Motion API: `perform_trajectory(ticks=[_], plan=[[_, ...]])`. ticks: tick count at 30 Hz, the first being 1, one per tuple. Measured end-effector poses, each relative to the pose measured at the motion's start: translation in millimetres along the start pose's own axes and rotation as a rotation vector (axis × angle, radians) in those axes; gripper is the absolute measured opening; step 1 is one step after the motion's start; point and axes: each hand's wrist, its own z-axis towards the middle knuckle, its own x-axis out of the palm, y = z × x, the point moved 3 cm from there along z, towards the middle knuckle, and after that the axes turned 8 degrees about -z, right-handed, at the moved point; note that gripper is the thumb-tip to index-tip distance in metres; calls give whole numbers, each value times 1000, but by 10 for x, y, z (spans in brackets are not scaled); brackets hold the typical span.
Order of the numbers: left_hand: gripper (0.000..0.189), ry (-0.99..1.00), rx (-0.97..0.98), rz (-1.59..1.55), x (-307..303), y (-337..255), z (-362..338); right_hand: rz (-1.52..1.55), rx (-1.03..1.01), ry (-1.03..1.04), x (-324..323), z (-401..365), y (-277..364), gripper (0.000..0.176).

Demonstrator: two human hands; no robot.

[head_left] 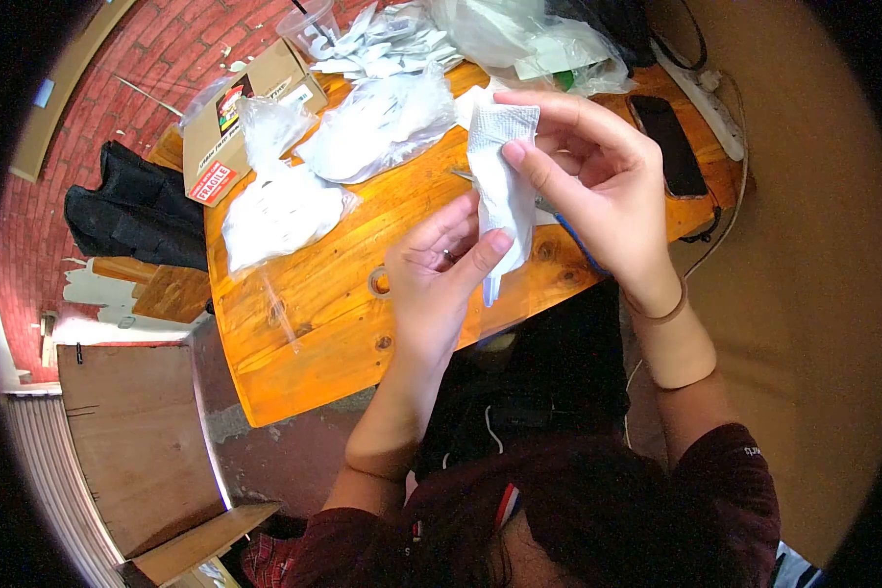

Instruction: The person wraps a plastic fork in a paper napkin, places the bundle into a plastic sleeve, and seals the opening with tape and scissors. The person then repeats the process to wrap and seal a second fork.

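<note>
Left hand (439, 265): pinching the white cloth's (501, 167) lower edge.
Right hand (588, 167): gripping its top — above the wooden table (323, 304).

Held up over orange varnished wooden table (314, 333): white folded textured fabric piece (501, 181), pinched btwn left hand (436, 279) at lower edge & right hand (598, 186) at top. On table behind: clear plastic bags of white pieces (279, 211), brown cardboard box w/ red FRAGILE label (250, 113), black flat phone (668, 142) near right edge.
</note>
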Motion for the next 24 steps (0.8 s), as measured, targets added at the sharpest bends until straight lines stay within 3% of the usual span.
perform_trajectory(ticks=[12, 18, 24], plan=[[42, -37, 77, 39, -14, -31, 12, -163, -189, -9, 0, -107, 5, 30], [41, -60, 187, 29, -28, -32, 8, -128, -154, -46, 21, -62, 104, 33], [41, -71, 222, 100, 7, -75, 6, -264, -266, -117, 1, -86, 164, 27]])
